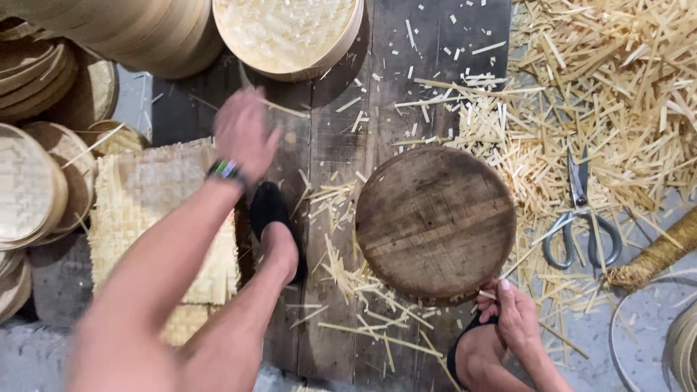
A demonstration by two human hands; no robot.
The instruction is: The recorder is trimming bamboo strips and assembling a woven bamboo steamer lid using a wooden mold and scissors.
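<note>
My left hand [243,134] is stretched out and blurred, above the far edge of a stack of woven bamboo mats [145,196] and just below a round bamboo steamer tray [287,33]. I cannot tell whether it holds anything. A watch band shows on its wrist. My right hand [517,313] has its fingers curled at the near right rim of a round, dark wooden board [435,218], which lies on wooden planks [406,43]. My feet in black slippers rest beside the mats [279,232] and below the board [472,356].
Stacked bamboo steamer rings [145,29] and lids [29,189] line the left and top. A large pile of cut bamboo strips [617,87] covers the right side, with scissors [581,218] lying on it. A rope-wrapped bundle [653,258] lies at the right edge.
</note>
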